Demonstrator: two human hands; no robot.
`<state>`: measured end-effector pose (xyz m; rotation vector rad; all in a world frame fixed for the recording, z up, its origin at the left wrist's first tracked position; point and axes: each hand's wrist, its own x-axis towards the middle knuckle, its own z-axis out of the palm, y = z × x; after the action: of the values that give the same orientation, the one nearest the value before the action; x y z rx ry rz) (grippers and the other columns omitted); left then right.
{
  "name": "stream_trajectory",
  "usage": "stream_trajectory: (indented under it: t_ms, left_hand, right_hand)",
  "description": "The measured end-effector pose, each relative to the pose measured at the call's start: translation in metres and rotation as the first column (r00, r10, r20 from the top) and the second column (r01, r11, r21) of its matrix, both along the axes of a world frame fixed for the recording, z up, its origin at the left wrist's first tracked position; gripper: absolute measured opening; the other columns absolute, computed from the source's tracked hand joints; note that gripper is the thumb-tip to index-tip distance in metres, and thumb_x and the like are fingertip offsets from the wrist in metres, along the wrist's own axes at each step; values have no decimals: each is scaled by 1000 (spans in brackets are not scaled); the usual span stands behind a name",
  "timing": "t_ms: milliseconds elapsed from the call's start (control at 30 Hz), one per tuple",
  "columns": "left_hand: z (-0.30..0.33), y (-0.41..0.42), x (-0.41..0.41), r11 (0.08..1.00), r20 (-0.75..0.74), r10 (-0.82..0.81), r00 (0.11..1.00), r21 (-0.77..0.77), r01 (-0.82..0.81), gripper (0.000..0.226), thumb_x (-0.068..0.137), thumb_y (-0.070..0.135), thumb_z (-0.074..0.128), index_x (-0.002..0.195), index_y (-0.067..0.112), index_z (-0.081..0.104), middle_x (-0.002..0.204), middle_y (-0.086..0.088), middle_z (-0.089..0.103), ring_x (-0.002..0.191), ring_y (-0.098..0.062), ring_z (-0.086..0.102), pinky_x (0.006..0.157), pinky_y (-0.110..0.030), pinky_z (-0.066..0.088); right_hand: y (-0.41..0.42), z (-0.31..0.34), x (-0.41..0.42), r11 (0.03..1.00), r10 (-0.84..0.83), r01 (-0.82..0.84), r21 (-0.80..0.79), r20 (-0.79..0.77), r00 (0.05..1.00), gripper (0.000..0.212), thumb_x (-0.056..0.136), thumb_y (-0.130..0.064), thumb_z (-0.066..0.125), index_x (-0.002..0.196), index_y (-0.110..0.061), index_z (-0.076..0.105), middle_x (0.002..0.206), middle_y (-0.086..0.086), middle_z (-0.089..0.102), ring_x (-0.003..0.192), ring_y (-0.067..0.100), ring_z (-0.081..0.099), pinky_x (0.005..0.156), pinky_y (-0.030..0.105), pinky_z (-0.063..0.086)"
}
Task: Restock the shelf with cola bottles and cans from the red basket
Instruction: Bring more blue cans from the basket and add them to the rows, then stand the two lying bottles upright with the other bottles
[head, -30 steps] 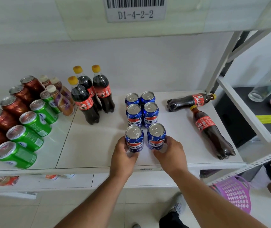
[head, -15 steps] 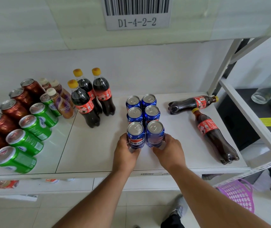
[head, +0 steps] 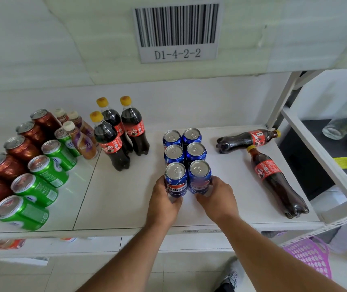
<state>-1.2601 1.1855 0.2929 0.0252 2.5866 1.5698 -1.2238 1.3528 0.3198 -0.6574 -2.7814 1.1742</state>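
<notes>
Left hand (head: 164, 200) grip: fingers curled round the near-left blue cola can (head: 175, 179). Right hand (head: 216, 197) grip: fingers curled round the near-right blue cola can (head: 200, 177). Both cans upright on the white shelf (head: 126, 199), side by side and touching.

Just beyond them, four more blue cans (head: 184, 145) stand in two pairs, so the block runs two wide, three deep, front pair close against the middle pair.

Left of the block: three upright cola bottles (head: 119, 131), yellow caps, red labels. Right of the block: two cola bottles lying flat, one (head: 247, 140) at the far side with its cap pointing right, the other (head: 273, 180) running from far to near, cap at the far end, close to the first bottle.

Far left of the shelf: rows of green cans (head: 40, 175), red-brown cans (head: 10, 157) and small coffee bottles (head: 82, 140).

Barcode label (head: 178, 31) reading D1-4-2-2 on the board above. Purple perforated basket (head: 311, 255) low right, below the shelf. Red basket not in view.
</notes>
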Motion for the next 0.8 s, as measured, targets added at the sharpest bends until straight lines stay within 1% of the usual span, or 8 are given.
stream_trajectory:
  t_ms: [33,67,133,200,300,533,700,800]
  left_hand:
    - [1,-1,0,1000,-1,-8,1000,-15,8,78,85,14,86,149,33,45,142,14,58,127,-5,54,107,-30,50]
    - [2,-3,1,1000,0,-10,1000,-30,10,79,86,13,84,151,33,43,146,11,56,131,-7,53,108,-30,49]
    - [4,-8,2,997,14,1,1000,-71,0,80,91,15,80,157,29,36,156,4,49,142,-16,49,112,-33,47]
    - [6,-15,4,995,56,19,998,-96,-13,83,95,16,75,162,27,28,166,0,39,149,-23,44,116,-40,46]
    - [6,-24,9,996,81,20,997,-90,-12,81,99,16,71,164,26,24,169,-1,33,150,-26,43,116,-41,46]
    - [7,-30,32,998,90,5,996,-71,1,75,100,19,68,163,25,28,168,-1,35,148,-27,45,116,-39,46]
    - [14,-25,49,998,76,10,997,-58,-6,70,100,20,69,160,25,33,165,-1,40,146,-26,48,114,-41,48]
    - [22,-19,62,999,79,13,997,-34,-10,64,100,18,68,157,24,37,160,-1,46,141,-24,52,109,-35,50]
  right_hand:
    - [1,0,1,1000,3,-3,4,10,1000,39,90,-32,78,125,-21,66,120,1,75,101,21,66,91,39,59]
    - [3,0,2,1000,0,0,4,23,1000,47,89,-34,78,132,-21,63,127,1,73,109,22,65,95,40,58]
    - [7,0,6,1000,-17,17,-1,65,998,66,91,-37,77,149,-21,51,145,1,63,129,24,58,106,42,54]
    - [10,2,11,1000,-27,27,4,93,995,72,94,-36,75,156,-21,43,153,1,56,138,24,52,111,42,49]
    - [15,6,23,999,-47,44,32,110,993,71,95,-36,73,157,-21,41,154,1,55,137,24,53,112,40,49]
    - [17,14,55,994,-103,99,40,98,990,71,95,-40,73,156,-20,43,155,2,55,134,23,58,110,38,52]
    - [22,22,68,993,-99,96,64,49,994,69,96,-42,71,155,-18,44,153,2,56,133,23,58,109,38,52]
    - [29,28,72,993,-95,93,69,29,995,68,96,-42,71,154,-17,45,152,3,56,133,22,58,108,38,51]
